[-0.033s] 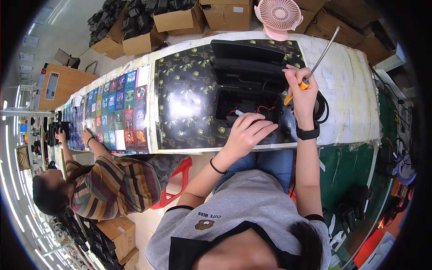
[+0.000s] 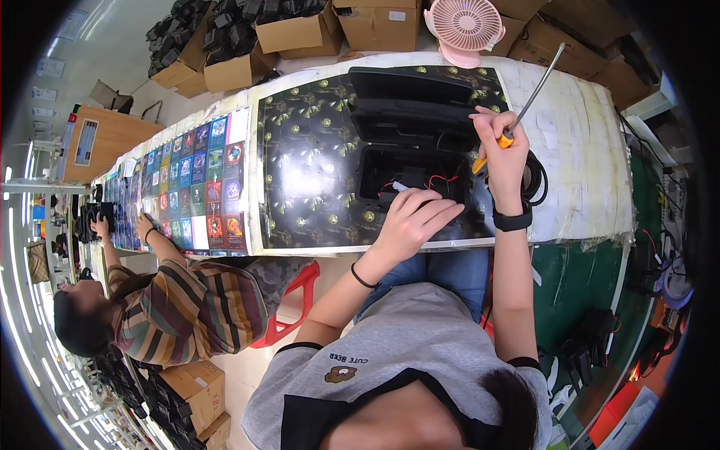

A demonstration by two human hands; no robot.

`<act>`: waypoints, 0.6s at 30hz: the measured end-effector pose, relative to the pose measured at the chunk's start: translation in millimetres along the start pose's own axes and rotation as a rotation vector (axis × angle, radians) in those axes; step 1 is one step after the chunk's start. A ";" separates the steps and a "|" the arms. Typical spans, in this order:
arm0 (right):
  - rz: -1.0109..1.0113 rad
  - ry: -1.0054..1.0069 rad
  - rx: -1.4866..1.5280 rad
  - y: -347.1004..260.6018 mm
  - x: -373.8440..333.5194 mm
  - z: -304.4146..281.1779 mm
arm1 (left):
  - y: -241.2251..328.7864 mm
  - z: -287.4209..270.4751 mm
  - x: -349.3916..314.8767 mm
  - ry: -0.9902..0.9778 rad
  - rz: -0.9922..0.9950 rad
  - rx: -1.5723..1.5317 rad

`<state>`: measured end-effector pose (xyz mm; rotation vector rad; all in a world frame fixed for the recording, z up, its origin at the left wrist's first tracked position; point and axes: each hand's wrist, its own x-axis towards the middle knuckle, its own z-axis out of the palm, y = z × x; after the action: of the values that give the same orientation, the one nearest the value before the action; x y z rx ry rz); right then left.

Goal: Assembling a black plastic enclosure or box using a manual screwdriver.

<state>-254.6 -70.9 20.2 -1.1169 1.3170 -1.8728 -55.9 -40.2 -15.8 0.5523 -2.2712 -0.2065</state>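
Left hand (image 2: pixel 411 219) open, fingers spread, resting on front rim of open black case (image 2: pixel 411 142) mid-surface (image 2: pixel 585 150). Right hand (image 2: pixel 501 154) fisted around yellow-handled screwdriver (image 2: pixel 525 101), shaft tilted up-right, at case's right edge. Red wires (image 2: pixel 439 181) inside.

I see open room on the surface (image 2: pixel 315 150) left of the black case (image 2: pixel 416 161); its raised lid (image 2: pixel 412 94) and pink fan (image 2: pixel 465 30) block the far side.

Assembly workshop: long workbench (image 2: pixel 585 135), stacked cardboard boxes (image 2: pixel 300 34), co-worker (image 2: pixel 180 307) alongside.
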 end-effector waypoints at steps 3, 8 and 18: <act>-0.066 -0.030 0.052 5.1 1.1 1.2 | 1.5 4.7 -2.9 0.022 0.030 0.036; -0.070 -0.072 0.145 10.6 -12.8 -11.3 | -0.8 10.6 -23.5 0.063 0.176 0.010; -0.143 -0.185 0.152 8.9 -28.5 -22.1 | -15.8 -15.1 -73.7 0.535 -0.473 -0.034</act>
<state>-260.4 -40.5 -0.3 -1.2979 0.9988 -1.8833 4.9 -20.8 -58.8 0.9924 -1.5959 -0.2891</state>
